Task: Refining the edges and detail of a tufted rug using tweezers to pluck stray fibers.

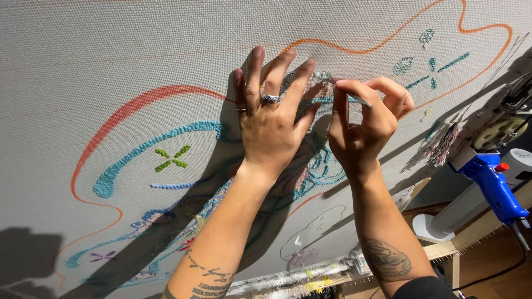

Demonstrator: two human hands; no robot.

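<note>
We saw a pale woven backing cloth point(111, 50) stretched flat, marked with orange-red outlines and partly filled with teal, blue and green tufted yarn. A small grey tufted patch point(317, 77) sat near its upper middle, just beside a teal line. A thin, light-coloured tool point(354, 98), tilted slightly, met that patch at its tip; its kind was too small to tell.

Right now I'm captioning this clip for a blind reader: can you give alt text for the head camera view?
Two bare hands work on a stretched grey tufting cloth: the left hand presses flat with spread fingers, while the right hand pinches a thin tool at a pale tufted patch. Teal yarn outlines and orange drawn lines cross the cloth; a blue tufting gun sits at the right.
</note>
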